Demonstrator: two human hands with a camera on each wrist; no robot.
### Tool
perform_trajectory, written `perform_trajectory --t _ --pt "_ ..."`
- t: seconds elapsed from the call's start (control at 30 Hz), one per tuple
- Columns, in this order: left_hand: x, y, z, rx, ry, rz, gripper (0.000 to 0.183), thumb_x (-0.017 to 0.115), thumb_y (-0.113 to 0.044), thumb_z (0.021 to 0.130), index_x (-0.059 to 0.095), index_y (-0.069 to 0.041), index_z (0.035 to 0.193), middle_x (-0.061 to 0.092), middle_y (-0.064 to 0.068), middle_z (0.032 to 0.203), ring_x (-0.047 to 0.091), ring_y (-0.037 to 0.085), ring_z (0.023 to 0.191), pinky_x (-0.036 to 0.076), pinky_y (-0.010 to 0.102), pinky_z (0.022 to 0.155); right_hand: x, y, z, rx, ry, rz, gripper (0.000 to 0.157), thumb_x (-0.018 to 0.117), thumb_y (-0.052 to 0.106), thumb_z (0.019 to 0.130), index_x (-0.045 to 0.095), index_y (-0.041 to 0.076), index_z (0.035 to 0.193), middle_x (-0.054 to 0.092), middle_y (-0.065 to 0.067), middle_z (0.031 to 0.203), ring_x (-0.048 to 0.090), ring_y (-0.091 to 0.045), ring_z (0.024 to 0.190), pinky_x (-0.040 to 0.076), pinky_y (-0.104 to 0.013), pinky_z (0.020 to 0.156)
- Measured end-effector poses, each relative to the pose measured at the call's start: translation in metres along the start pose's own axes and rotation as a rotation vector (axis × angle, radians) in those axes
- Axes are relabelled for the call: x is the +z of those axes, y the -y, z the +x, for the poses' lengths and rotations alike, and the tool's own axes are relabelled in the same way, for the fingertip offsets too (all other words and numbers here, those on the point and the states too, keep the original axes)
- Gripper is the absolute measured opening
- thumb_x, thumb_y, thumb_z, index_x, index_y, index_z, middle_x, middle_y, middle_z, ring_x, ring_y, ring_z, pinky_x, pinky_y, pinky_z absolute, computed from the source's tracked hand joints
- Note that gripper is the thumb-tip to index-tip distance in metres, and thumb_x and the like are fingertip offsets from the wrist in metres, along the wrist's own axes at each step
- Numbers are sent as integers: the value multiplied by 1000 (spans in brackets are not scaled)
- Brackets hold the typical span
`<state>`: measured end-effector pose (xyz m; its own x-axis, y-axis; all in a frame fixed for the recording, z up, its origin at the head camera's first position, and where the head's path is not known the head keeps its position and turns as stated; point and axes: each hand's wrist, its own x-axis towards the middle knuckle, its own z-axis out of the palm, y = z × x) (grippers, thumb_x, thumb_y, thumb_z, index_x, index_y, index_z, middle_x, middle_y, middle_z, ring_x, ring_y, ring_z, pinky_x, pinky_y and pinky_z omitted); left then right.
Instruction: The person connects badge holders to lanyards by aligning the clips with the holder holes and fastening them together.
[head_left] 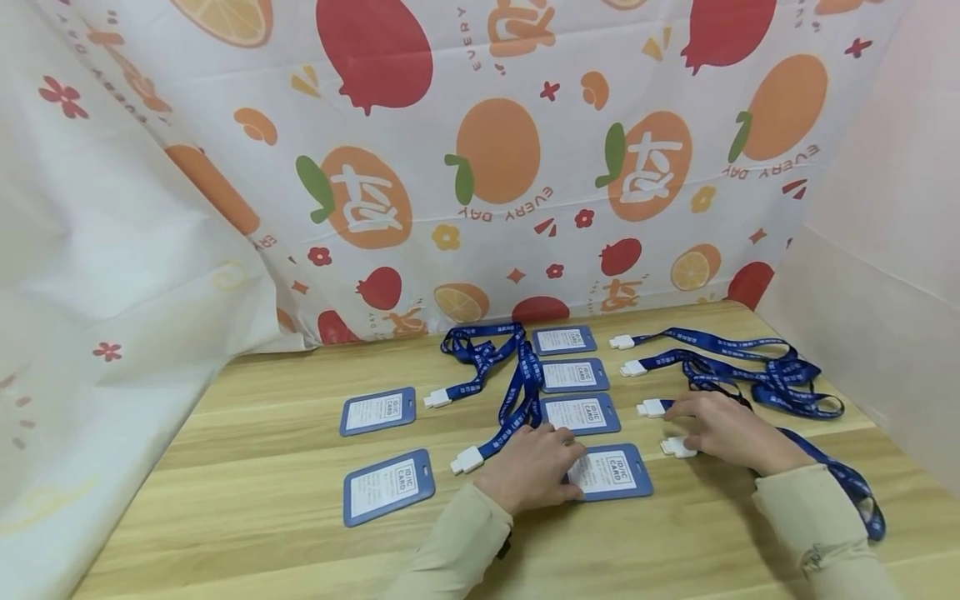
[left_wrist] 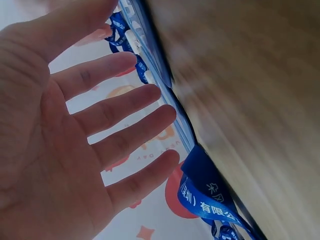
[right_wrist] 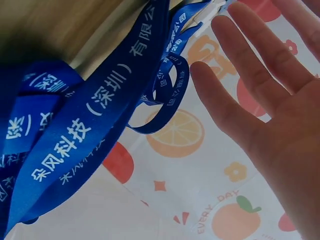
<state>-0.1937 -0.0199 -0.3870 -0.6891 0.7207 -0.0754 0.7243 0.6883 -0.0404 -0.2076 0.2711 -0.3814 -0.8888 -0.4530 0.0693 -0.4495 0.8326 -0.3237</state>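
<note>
My left hand [head_left: 528, 468] rests at the left edge of the nearest blue ID card holder [head_left: 611, 472] in the middle column. Its fingers look spread and fairly straight in the left wrist view, near a blue lanyard [left_wrist: 212, 197]. Over on the right, my right hand [head_left: 731, 432] reaches across the lanyards, fingertips close to two white clips [head_left: 652, 407]. The right wrist view has those fingers extended beside a printed blue lanyard [right_wrist: 95, 107]. Contact between the right fingertips and the clips is unclear.
Several card holders [head_left: 573, 375] line up behind the left hand. Two more holders [head_left: 390, 487] lie at left, and lanyards [head_left: 480, 358] lie between the columns. Further lanyards [head_left: 787, 379] spread along the right. A fruit-print cloth [head_left: 420, 275] hangs behind the wooden table [head_left: 247, 467].
</note>
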Motion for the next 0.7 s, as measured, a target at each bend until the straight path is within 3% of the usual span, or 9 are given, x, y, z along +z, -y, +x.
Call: perform_trajectory --t 0.17,0.4,0.7 --pt "2 0 0 10 17 -27 46 75 -50 89 71 -24 127 65 -3 130 59 18 114 50 38 96 2 1 2 29 51 19 32 81 -4 75 77 1 107 68 -23 115 60 -47 111 50 -62 89" --pt "2 1 -1 32 19 -36 43 75 -49 90 73 -23 125 66 -3 127 60 16 114 49 36 97 7 3 5 92 107 -3 33 86 -1 74 76 3 105 67 -9 104 61 -25 91 55 -49 80" --pt "3 -2 -2 53 -9 -30 41 78 -45 87 76 -19 119 67 -2 124 61 13 110 49 31 96 11 1 6 125 143 4 31 85 -5 74 76 4 102 70 -10 107 64 -30 99 53 -54 87"
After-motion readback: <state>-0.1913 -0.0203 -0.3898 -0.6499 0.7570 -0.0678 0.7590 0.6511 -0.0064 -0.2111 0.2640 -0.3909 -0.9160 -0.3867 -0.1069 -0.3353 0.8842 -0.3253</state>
